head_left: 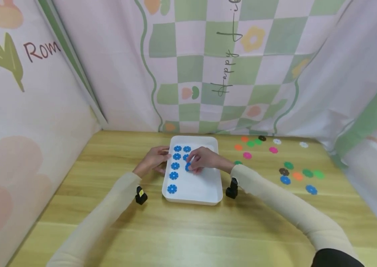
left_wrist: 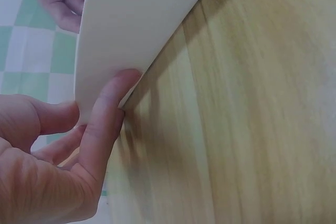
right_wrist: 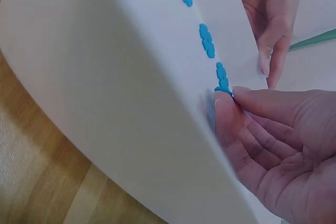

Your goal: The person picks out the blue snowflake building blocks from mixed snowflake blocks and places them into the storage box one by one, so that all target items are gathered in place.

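A white tray [head_left: 205, 189] stands on the table, with blue notched plastic discs inside. One column of discs, including this blue disc [head_left: 174, 175], runs along its left side; a second column begins beside it at the far end. My left hand [head_left: 155, 158] holds the tray's left side, thumb at the rim and a finger [left_wrist: 107, 100] against the outer wall. Over the tray, my right hand [head_left: 205, 158] pinches a blue disc [head_left: 187, 167] between thumb and index finger, close to the second column. In the right wrist view, the fingertips partly hide that disc.
Loose notched discs in several colours lie on the table right of the tray, among them a pink disc [head_left: 247, 155], an orange disc [head_left: 297, 176] and a blue disc [head_left: 311, 190]. A patterned curtain [head_left: 191, 70] hangs behind the wooden table [head_left: 188, 237].
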`<state>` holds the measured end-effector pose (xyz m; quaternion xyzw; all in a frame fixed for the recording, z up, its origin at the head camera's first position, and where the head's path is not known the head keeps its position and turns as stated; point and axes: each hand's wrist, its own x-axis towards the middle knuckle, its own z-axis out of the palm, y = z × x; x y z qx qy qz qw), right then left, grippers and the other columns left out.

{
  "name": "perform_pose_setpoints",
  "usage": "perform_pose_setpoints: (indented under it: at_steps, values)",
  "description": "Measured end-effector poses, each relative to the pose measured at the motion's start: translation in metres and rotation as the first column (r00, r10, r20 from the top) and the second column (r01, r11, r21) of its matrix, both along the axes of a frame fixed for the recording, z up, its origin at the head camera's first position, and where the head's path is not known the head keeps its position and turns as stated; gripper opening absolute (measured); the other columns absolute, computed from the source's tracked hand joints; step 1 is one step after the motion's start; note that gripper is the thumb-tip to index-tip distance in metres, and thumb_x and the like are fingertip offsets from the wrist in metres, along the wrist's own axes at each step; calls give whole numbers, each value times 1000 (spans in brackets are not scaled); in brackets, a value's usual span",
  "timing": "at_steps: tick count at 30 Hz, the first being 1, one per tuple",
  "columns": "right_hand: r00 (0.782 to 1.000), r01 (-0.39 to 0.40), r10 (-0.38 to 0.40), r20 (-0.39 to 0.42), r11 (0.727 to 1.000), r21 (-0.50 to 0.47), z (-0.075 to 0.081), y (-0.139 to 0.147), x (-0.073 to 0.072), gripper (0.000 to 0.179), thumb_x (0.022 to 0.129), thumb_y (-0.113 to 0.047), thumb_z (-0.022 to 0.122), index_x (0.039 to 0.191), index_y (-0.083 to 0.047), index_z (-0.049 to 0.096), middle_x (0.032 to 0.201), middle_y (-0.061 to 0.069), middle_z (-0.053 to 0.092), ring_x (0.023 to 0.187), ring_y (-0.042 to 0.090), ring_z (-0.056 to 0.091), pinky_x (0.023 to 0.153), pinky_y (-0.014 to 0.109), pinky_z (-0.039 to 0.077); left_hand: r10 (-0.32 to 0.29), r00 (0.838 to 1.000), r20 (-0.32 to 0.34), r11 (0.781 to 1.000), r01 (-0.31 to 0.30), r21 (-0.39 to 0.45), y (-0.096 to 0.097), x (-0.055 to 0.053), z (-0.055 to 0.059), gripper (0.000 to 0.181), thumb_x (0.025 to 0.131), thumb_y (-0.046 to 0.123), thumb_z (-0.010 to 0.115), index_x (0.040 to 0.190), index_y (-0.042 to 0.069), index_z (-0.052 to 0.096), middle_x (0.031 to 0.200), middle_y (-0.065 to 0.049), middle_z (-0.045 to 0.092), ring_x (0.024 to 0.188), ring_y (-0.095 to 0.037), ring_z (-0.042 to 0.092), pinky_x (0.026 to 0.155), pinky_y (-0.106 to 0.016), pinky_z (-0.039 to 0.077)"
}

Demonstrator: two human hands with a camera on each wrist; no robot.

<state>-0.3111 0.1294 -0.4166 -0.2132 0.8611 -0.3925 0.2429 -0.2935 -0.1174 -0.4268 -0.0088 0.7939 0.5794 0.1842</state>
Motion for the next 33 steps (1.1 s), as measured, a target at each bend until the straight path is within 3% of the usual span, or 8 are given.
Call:
perform_pose_setpoints:
  at_steps: [5, 13, 20, 25, 33]
  values:
    - [999, 35, -34, -22, 998, 49, -2, 1, -1, 24, 96, -9, 77, 117, 1, 71, 84, 11, 77, 67, 15, 73, 66, 30, 67, -5, 1000, -3, 1000, 5, 5, 2, 1, 1, 54, 109, 14, 57, 160, 10, 42, 155, -24, 50, 123, -41, 65, 73, -38, 69]
    - [993, 77, -67, -96, 992, 99, 12, 6, 4, 23, 99, -10, 73, 118, 1, 70, 91, 13, 77, 72, 21, 73, 63, 32, 67, -8, 1000, -6, 1000, 8, -6, 5, 0, 3, 53, 109, 15, 56, 160, 10, 41, 156, -24, 49, 123, -40, 64, 74, -38, 69]
    - [982, 41, -43, -183, 999, -15, 19, 22, 2, 23, 100, -7, 69, 119, 7, 69, 95, 20, 76, 75, 24, 73, 67, 35, 68, -4, 1000, 0, 1000, 4, 7, 2, -1, 0, 54, 109, 13, 56, 160, 9, 40, 157, -24, 48, 124, -42, 64, 74, -39, 69]
    - [967, 74, -90, -236, 994, -78, 19, 38, 3, 23, 100, -5, 68, 120, 7, 68, 101, 22, 74, 79, 25, 72, 70, 38, 68, -14, 1000, -4, 1000, 14, 10, 1, -1, -1, 54, 109, 13, 56, 160, 8, 40, 156, -26, 48, 123, -42, 64, 73, -40, 69]
    - [959, 109, -147, -242, 980, -165, 23, 74, 13, 26, 103, -5, 64, 125, 10, 63, 111, 31, 70, 91, 44, 72, 77, 51, 67, -38, 999, -19, 999, 38, -7, 1, 1, 1, 54, 110, 14, 55, 161, 7, 39, 157, -26, 47, 125, -43, 63, 72, -37, 69]
